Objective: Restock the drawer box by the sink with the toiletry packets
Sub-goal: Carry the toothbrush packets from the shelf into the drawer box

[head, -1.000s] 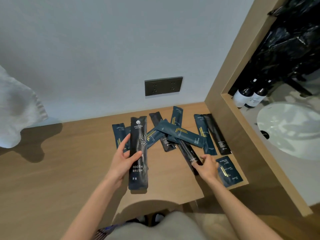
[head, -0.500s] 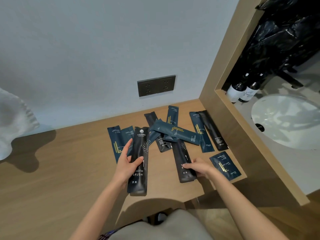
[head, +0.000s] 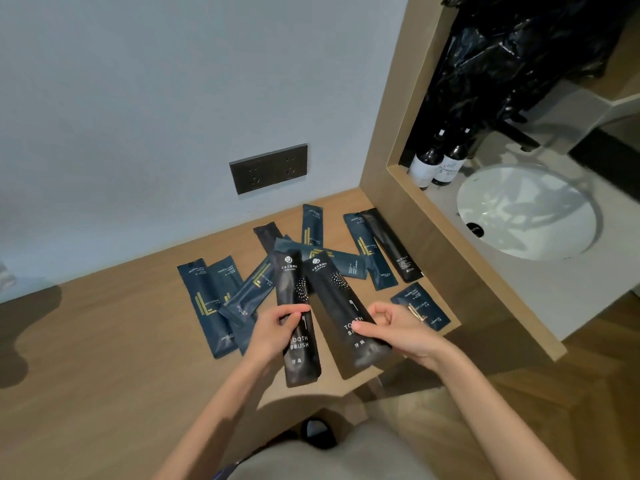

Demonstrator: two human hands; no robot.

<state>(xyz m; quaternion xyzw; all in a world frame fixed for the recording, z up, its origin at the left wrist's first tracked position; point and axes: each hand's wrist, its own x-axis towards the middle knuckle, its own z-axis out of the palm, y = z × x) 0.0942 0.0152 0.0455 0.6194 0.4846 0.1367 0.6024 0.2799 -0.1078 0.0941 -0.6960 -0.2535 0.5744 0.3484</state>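
While the left hand curls round one black toothbrush packet, the right hand pinches a second black packet just beside it, both held over the near edge of the wooden counter. Farther back, dark blue packets lie scattered, some overlapping; the white sink sits far right.

Dim, cool indoor light falls softly and evenly on the wall. The white basin is the brightest patch (mottled with reflections), and the black plastic bag glints. Dark shadows lie on the wooden counter at left and along its near edge. Wide-angle distortion tilts straight lines near the borders. Only the large print on a toothbrush packet reads clearly.
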